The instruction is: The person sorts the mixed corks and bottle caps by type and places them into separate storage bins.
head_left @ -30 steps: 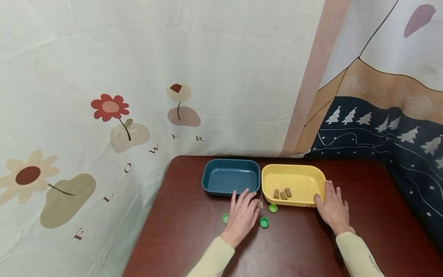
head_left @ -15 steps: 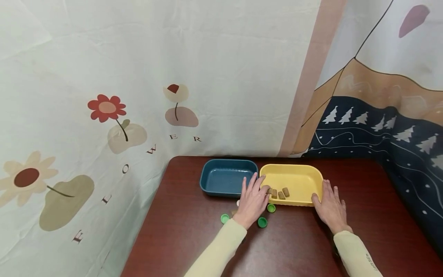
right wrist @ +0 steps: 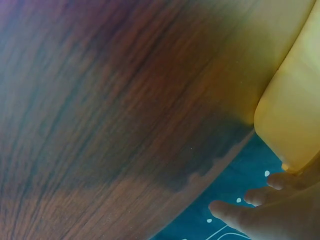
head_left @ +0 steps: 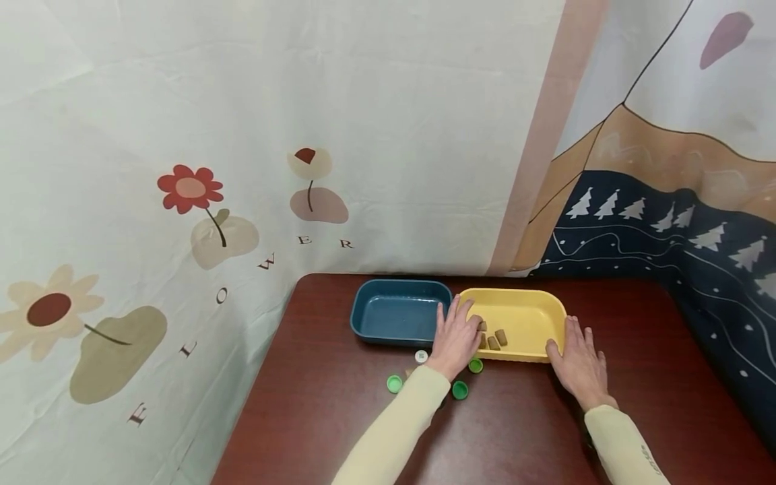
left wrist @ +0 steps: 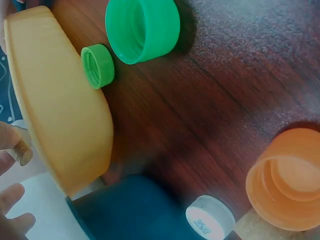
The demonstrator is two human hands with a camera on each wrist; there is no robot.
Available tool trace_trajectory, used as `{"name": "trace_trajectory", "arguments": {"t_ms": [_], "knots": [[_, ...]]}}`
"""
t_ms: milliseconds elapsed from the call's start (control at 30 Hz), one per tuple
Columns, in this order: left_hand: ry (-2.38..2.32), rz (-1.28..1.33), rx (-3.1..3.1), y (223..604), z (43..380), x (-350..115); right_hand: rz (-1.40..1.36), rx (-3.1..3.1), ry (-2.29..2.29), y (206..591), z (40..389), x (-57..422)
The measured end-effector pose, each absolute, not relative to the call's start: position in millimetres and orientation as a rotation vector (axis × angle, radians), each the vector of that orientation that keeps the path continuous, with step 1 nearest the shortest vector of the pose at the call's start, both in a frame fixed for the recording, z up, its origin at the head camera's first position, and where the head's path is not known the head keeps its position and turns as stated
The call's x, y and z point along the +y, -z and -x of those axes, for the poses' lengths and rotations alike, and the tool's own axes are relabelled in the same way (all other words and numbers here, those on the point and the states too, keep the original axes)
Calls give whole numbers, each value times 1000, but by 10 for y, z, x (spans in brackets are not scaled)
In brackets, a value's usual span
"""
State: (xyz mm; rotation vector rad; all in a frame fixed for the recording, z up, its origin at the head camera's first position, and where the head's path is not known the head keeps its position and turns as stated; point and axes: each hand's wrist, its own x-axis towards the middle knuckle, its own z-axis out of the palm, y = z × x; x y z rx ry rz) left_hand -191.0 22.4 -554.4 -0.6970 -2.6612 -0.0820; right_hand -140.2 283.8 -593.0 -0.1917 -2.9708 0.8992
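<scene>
My left hand [head_left: 456,342] reaches over the near left part of the yellow tray [head_left: 533,320]. Between thumb and fingertip it pinches a small brown cork [left wrist: 22,152], seen at the left edge of the left wrist view. Several more corks [head_left: 500,337] lie on the tray floor just right of that hand, partly hidden by it. At the tray's right end rests my right hand [head_left: 580,364], thumb on the near corner and fingers stretched along the outer side. In the right wrist view its straight fingertips [right wrist: 220,207] lie by the tray's wall.
A blue tray [head_left: 400,313] stands left of the yellow one. Before them lie a green cap [head_left: 460,390], a lime cap [head_left: 475,365], a pale green cap [head_left: 394,384] and a white cap [head_left: 421,356]. An orange cap [left wrist: 282,187] sits by another cork [left wrist: 255,227].
My left hand has carried the cork from the tabletop in front of the trays, rightward and away, over the yellow tray. The white cap has come into sight. My right hand stays at the tray's end.
</scene>
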Motion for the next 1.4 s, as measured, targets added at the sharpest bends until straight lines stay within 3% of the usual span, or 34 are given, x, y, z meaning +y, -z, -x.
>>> {"name": "trace_trajectory", "arguments": {"t_ms": [667, 1400], "knots": [[28, 504, -2815, 5633, 2014, 324, 200, -2981, -898, 5966, 1403, 2787], [325, 597, -2661, 5609, 1504, 138, 201, -2969, -888, 5948, 1395, 2832]]}}
